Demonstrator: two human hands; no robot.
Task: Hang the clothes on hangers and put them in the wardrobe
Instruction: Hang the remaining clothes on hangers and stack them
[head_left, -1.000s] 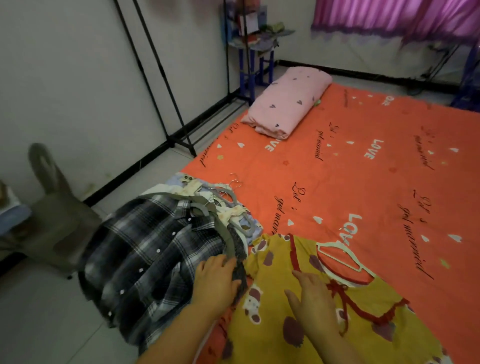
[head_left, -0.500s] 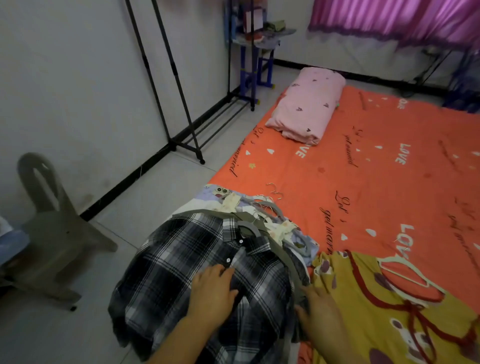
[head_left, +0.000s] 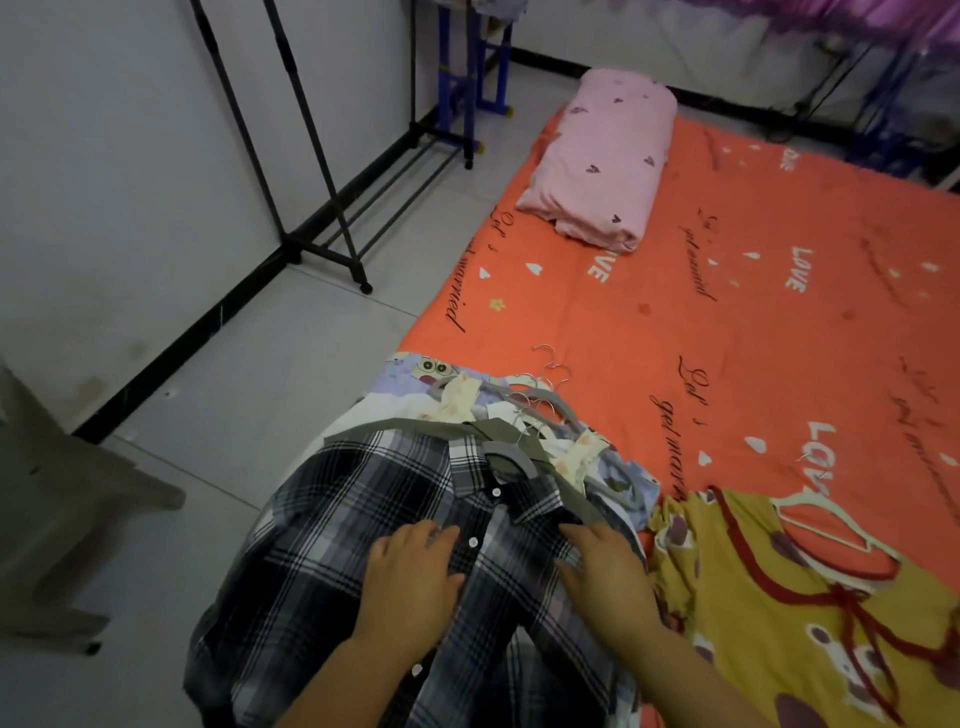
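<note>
A black-and-white plaid shirt (head_left: 332, 525) lies buttoned over a grey hanger (head_left: 511, 457) at the near corner of the orange bed (head_left: 753, 332). My left hand (head_left: 410, 577) rests flat on the shirt's front, left of the button row. My right hand (head_left: 608, 577) lies with straight fingers on the shirt's right side, below the collar. Under the shirt sits a pile of clothes on hangers (head_left: 524, 400), metal hooks pointing up the bed. To the right a yellow patterned garment (head_left: 789, 613) lies spread with a pale hanger (head_left: 831, 525) in its neck.
A black clothes rack (head_left: 311, 171) stands on wheels against the left wall. A folded pink blanket (head_left: 608, 161) lies at the bed's far corner. A grey plastic chair (head_left: 57, 519) stands on the tiled floor at left. Blue stool legs (head_left: 467, 62) show behind the rack.
The plaid shirt has been pulled square onto the pile with its collar up. My right hand moved from the yellow garment onto the shirt. The view has swung left and down.
</note>
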